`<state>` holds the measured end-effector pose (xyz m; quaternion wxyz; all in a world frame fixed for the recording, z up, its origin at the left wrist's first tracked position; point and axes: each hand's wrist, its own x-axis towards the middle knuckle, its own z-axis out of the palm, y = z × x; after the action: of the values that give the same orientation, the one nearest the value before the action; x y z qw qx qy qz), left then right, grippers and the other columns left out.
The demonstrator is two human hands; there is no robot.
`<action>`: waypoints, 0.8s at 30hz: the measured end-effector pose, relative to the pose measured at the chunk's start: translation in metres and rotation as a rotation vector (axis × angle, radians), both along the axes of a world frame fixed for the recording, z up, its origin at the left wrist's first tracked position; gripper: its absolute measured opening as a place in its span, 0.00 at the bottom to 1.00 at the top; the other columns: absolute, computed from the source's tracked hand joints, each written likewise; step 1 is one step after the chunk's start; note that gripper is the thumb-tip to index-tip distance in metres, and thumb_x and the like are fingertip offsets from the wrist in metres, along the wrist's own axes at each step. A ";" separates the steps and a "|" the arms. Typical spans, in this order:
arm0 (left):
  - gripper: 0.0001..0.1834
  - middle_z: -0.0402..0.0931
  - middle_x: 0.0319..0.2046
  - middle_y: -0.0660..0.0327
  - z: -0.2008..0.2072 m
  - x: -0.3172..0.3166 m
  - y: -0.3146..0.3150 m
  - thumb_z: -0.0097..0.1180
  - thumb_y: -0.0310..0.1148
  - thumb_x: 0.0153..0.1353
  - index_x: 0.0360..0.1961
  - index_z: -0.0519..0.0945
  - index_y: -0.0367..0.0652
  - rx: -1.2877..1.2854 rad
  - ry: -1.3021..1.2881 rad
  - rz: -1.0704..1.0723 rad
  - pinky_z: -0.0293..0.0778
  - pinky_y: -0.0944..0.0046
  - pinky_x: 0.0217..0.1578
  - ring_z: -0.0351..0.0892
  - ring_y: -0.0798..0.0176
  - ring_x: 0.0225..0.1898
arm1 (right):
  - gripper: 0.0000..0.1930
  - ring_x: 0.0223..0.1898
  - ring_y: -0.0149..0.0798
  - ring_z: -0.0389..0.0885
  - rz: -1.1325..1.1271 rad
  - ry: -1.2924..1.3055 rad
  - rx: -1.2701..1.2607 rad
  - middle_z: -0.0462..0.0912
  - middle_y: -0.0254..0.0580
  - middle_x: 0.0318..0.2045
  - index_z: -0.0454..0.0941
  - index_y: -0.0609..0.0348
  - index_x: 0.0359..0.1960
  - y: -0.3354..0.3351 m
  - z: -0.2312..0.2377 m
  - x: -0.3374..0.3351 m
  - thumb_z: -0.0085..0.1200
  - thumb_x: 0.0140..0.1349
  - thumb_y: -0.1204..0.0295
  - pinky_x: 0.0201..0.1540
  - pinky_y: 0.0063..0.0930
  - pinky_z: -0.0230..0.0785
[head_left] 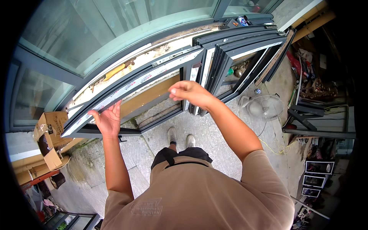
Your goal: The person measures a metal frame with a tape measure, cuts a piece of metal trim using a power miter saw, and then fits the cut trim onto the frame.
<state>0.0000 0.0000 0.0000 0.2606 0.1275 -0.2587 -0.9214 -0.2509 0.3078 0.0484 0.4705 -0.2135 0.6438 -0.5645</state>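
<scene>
A dark grey window frame [168, 65] with white printed protective film stands tilted in front of me, with metal hardware along its top edge. My left hand [109, 119] is at the frame's left part, palm up, thumb spread and fingers stretched out against the filmed face. My right hand [188, 93] hovers by the frame's right upright, thumb and fingers pinched together. Whatever may be between those fingertips is too small to make out. Through the frame's opening a tan board [153, 94] shows.
More dark frames [230, 50] lean in a stack on the right. Beyond them are a round fan [264, 107] and a yellow cord [281, 150] on the concrete floor. An opened cardboard box [51, 132] stands on the left. A glazed window wall [126, 30] with a cluttered ledge lies ahead.
</scene>
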 end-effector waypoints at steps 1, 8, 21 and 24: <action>0.55 0.70 0.72 0.48 -0.002 -0.004 0.003 0.54 0.74 0.64 0.78 0.60 0.44 -0.008 -0.033 0.026 0.85 0.48 0.60 0.77 0.36 0.68 | 0.20 0.49 0.35 0.88 -0.087 0.056 0.013 0.90 0.47 0.46 0.83 0.63 0.57 0.019 0.013 -0.009 0.61 0.76 0.58 0.57 0.28 0.79; 0.56 0.77 0.66 0.49 -0.004 0.000 0.009 0.50 0.79 0.62 0.76 0.64 0.43 -0.080 -0.160 0.102 0.84 0.53 0.58 0.81 0.39 0.65 | 0.21 0.44 0.42 0.90 -0.598 0.944 0.207 0.91 0.45 0.40 0.86 0.61 0.54 0.076 0.067 -0.133 0.64 0.70 0.57 0.53 0.35 0.79; 0.29 0.78 0.66 0.50 -0.035 0.068 0.034 0.45 0.54 0.82 0.68 0.74 0.42 0.020 -0.340 0.015 0.83 0.58 0.59 0.82 0.54 0.63 | 0.46 0.70 0.59 0.74 -1.400 0.351 0.244 0.74 0.62 0.68 0.66 0.65 0.73 0.124 0.011 -0.225 0.78 0.58 0.55 0.71 0.47 0.70; 0.26 0.82 0.62 0.54 -0.082 0.078 0.072 0.46 0.53 0.82 0.65 0.77 0.44 0.110 -0.440 -0.132 0.84 0.58 0.57 0.84 0.56 0.60 | 0.57 0.63 0.59 0.80 -1.274 0.151 0.010 0.75 0.60 0.66 0.47 0.62 0.79 0.152 -0.040 -0.267 0.78 0.58 0.61 0.63 0.49 0.76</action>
<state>0.0776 0.0721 -0.0816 0.1299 0.3221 -0.2667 -0.8990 -0.5175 0.4602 0.0089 -0.0029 0.1738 0.6785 -0.7137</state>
